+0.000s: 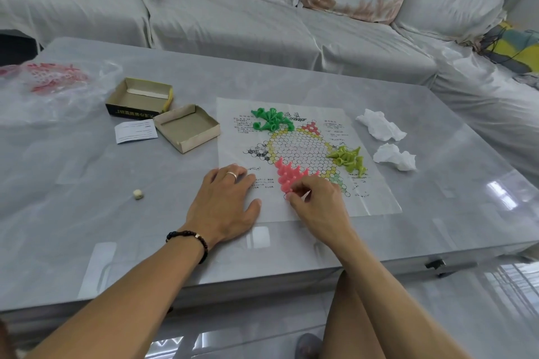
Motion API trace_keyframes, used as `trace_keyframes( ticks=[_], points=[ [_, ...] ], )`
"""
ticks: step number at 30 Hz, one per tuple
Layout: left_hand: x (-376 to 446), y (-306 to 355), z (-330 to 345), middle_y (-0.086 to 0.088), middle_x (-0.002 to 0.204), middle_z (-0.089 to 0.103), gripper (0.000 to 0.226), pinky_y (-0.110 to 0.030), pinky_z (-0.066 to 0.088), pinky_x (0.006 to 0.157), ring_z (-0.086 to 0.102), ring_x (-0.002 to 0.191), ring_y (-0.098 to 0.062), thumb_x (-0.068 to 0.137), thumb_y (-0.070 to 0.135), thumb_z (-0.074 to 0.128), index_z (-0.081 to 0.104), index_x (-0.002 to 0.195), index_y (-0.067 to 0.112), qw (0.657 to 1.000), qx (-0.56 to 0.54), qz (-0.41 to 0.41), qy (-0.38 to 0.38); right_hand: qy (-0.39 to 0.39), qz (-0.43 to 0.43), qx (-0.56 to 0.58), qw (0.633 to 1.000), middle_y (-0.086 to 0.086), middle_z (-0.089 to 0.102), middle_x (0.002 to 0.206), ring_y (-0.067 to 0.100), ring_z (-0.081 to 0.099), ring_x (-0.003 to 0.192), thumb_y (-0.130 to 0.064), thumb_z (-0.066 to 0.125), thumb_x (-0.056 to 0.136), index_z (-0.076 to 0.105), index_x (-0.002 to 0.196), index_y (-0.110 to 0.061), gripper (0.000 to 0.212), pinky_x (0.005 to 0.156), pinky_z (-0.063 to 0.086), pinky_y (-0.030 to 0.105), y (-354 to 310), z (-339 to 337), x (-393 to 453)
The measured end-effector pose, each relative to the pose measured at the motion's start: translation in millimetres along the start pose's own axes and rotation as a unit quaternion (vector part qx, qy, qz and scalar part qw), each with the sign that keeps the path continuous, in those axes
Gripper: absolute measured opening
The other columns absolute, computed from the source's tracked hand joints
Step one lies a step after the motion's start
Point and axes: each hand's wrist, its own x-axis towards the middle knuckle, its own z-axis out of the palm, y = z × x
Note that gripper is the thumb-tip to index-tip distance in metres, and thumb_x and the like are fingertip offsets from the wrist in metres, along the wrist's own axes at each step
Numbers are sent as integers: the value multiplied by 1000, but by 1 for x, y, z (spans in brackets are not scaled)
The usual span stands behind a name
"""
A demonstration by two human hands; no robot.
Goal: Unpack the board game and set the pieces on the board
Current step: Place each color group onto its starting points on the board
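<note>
A paper game board (376,201) printed with a ring of circles lies on the grey table. Pink pieces (287,173) stand in a cluster at its near point. Dark green pieces (271,119) lie heaped at the far left point, and yellow-green pieces (348,159) lie heaped at the right point. My left hand (224,202) rests flat on the board's near left corner. My right hand (319,204) pinches a pink piece at the near end of the pink cluster.
Two open cardboard box halves (140,96) (186,127) and a paper slip (135,131) lie left of the board. A die (138,194) sits near the left. Crumpled tissues (379,125) (395,156) lie to the right, a plastic bag (52,81) far left. A sofa runs behind.
</note>
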Motion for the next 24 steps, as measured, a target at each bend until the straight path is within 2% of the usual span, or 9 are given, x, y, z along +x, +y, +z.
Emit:
trace_keyframes(
  ticks=[4, 11, 16, 24],
  points=[
    [0, 0, 0, -2, 141, 42, 61, -39, 16, 116, 30, 136, -20, 85, 54, 31, 46, 135, 23, 1000, -5, 3, 6, 14, 17, -2, 1000, -11, 69, 85, 1, 56, 71, -22, 66, 86, 74, 93, -21, 10, 62, 34, 6, -2, 4, 0],
    [0, -1, 1, -3, 141, 42, 63, -41, 16, 116, 27, 137, -21, 83, 56, 34, 44, 136, 22, 1000, -2, 4, 4, 40, 34, 15, 999, -9, 68, 81, 7, 61, 78, -23, 68, 84, 73, 91, -18, 11, 77, 52, 27, -1, 17, -7],
    [0, -1, 1, -4, 148, 37, 67, -42, 15, 117, 18, 143, -23, 80, 55, 37, 45, 137, 21, 1000, -4, 17, 12, 57, 36, 16, 998, -8, 65, 79, 8, 59, 77, -27, 68, 83, 71, 88, -17, 12, 75, 51, 28, 3, 21, -7],
    [0, -3, -1, 1, 143, 40, 70, -42, 13, 117, 24, 138, -17, 77, 59, 35, 43, 138, 26, 1000, -8, 7, -10, 58, 35, 18, 998, -8, 65, 81, 8, 58, 78, -26, 68, 83, 71, 88, -18, 11, 75, 49, 26, 3, 21, -7]
  ],
)
